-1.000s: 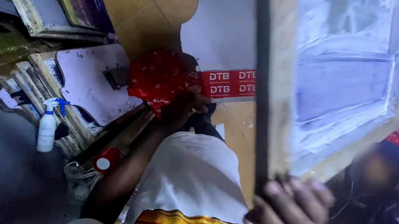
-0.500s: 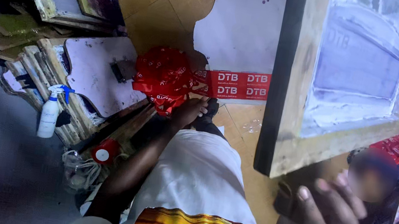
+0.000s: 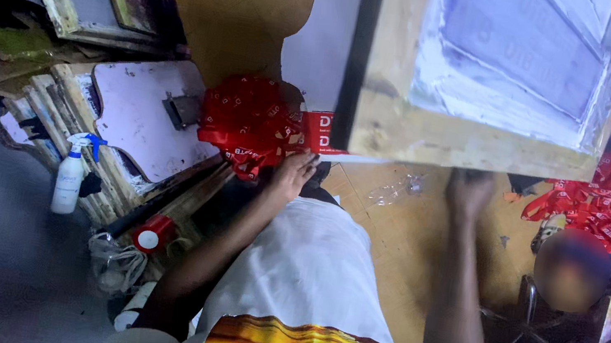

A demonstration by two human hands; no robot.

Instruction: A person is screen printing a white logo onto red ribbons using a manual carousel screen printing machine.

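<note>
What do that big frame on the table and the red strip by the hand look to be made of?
The frame looks like bare, unfinished wood: pale, with grain and smudges, and a whitish mesh-like panel stretched inside. The red strip seems to be woven fabric ribbon, slightly glossy; it bunches in soft folds beside the left hand.

We see both arms stretched forward and bare from the short white sleeves down. Our left arm runs up and slightly right, elbow a little bent, and the left hand (image 3: pixel 293 175) lies at its end with fingers curled downward, knuckles up. Our right arm reaches nearly straight ahead, forearm long and upright in view; the right hand (image 3: pixel 470 191) sits at the top of it, back of the hand toward us, its fingertips hidden so we cannot tell its grip.
</note>
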